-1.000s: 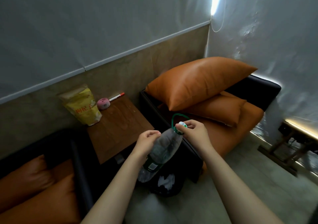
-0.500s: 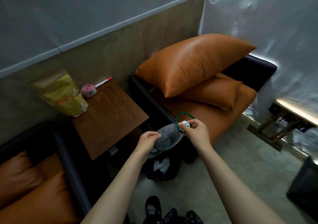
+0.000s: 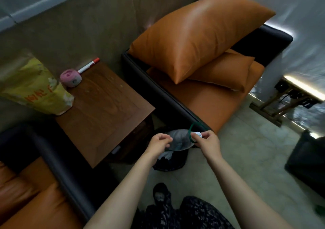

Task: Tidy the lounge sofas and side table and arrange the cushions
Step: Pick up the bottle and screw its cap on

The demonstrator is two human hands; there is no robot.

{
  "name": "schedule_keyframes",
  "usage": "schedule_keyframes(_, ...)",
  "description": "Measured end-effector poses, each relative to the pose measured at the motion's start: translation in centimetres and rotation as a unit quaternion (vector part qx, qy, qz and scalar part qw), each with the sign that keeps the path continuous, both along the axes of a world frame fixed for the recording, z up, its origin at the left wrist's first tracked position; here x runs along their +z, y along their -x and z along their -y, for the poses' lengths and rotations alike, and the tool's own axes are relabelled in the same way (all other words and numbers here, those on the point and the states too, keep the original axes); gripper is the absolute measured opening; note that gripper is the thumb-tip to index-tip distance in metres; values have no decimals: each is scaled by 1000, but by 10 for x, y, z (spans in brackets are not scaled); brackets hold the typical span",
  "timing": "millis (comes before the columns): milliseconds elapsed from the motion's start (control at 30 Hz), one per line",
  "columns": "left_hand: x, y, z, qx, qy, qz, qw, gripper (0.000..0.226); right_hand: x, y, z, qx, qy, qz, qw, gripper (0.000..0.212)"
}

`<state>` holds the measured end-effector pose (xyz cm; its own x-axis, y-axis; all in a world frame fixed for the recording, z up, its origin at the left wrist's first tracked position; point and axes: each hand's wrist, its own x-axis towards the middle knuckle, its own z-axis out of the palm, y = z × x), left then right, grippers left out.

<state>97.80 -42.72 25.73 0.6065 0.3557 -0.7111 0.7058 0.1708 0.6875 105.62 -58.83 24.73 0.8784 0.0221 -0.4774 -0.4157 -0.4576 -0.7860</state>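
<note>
While the left hand point(image 3: 158, 143) curls round the lower end of the crumpled plastic bottle point(image 3: 179, 139), the right hand point(image 3: 209, 141) pinches its white cap point(image 3: 198, 134), beside the green carry loop point(image 3: 190, 129) at the neck. Held between both hands, the bottle lies nearly level just over the black waste bin point(image 3: 173, 163), which stands on the floor beside the wooden side table point(image 3: 105, 109) and the orange sofa point(image 3: 207, 98).

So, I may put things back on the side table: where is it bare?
The side table is bare across its middle and front, up to the sofa arm. Along the wall it is crowded: yellow bag, pink object, marker.
</note>
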Motion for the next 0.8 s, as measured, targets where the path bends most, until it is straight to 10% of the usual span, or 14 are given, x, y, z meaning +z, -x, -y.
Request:
schedule_keyframes(400, -121, 13, -31, -183, -111, -29, 976, 9, -114, 24, -18, -27, 59, -17, 998, 25)
schedule_keyframes(800, -243, 59, -22, -136, -85, -63, 985, 10, -249, 26, -26, -75, 103, -68, 989, 33)
